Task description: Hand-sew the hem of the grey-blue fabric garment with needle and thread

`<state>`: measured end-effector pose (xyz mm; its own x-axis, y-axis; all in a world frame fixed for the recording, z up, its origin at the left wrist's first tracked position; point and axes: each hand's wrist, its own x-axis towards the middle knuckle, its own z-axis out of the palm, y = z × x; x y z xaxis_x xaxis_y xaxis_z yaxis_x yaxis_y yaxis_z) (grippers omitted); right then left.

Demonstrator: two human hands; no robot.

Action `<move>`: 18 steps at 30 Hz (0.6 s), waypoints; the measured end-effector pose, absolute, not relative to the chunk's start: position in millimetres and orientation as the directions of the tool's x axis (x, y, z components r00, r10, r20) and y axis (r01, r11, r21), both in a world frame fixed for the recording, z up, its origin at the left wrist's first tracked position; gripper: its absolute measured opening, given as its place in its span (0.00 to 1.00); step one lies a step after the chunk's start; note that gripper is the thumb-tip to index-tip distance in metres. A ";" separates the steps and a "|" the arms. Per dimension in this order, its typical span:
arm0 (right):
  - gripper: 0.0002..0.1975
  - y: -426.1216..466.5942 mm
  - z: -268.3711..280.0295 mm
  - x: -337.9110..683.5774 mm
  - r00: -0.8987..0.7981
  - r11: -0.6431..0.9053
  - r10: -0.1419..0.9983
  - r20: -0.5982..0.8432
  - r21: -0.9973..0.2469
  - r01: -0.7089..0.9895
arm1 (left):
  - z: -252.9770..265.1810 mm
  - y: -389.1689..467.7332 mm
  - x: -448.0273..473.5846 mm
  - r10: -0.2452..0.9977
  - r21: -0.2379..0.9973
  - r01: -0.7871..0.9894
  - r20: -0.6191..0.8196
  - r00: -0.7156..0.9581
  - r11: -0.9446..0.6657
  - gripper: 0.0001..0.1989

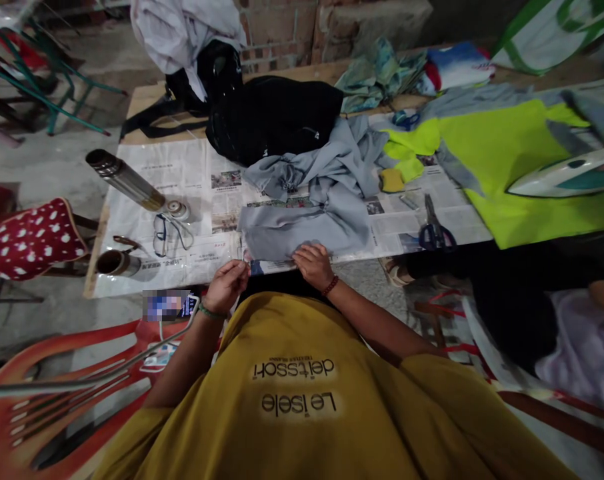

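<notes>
A length of grey cloth (302, 230) is spread at the front edge of the newspaper-covered table (192, 167), with its rumpled part running back and right. My right hand (315, 268) rests on the cloth's near edge, fingers laid out over it. Just left of the cloth's near corner, my left hand (227, 285) is closed in a pinch. What sits between its fingertips is too small to make out. Black-handled scissors (435, 230) lie right of the cloth, and a yellow sponge-like piece (392, 180) lies behind them.
Left on the table are a steel flask (127, 180), glasses (169, 233) and a cup (117, 263). A black bag (277, 117) lies behind the cloth. At right, an iron (572, 175) rests on a neon-yellow garment (507, 153), near another person's hand. A red chair (47, 360) stands beside me.
</notes>
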<state>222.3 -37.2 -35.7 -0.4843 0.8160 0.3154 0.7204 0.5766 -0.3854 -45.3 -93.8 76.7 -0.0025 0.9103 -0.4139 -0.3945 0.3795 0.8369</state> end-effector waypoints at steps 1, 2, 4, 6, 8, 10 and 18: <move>0.15 -35.5 -36.1 227.6 -0.491 0.579 0.814 0.308 -0.377 0.723 | 74.3 -92.2 -46.6 0.901 0.819 -0.427 -0.434 -0.025 0.383 0.20; 0.15 -34.4 -36.2 233.6 -0.499 0.581 0.813 0.300 -0.368 0.726 | 71.2 -91.2 -48.3 0.885 0.796 -0.459 -0.463 -0.040 0.395 0.19; 0.14 -34.2 -36.1 244.3 -0.511 0.584 0.812 0.283 -0.352 0.732 | 64.8 -90.6 -52.0 0.840 0.733 -0.515 -0.541 -0.045 0.445 0.18; 0.14 -36.4 -35.8 248.8 -0.516 0.584 0.811 0.275 -0.350 0.733 | 60.5 -91.4 -54.2 0.791 0.665 -0.559 -0.612 -0.026 0.496 0.14; 0.14 -39.5 -36.1 243.7 -0.513 0.585 0.811 0.282 -0.356 0.729 | 60.5 -92.2 -53.9 0.765 0.613 -0.597 -0.644 0.003 0.518 0.12; 0.16 -41.3 -36.8 230.2 -0.502 0.585 0.810 0.303 -0.362 0.725 | 65.5 -91.8 -51.8 0.772 0.584 -0.635 -0.635 0.030 0.505 0.13; 0.19 -26.0 -35.3 215.2 -0.476 0.577 0.814 0.332 -0.372 0.727 | 81.1 -80.9 -54.6 0.827 0.563 -0.730 -0.563 0.004 0.386 0.13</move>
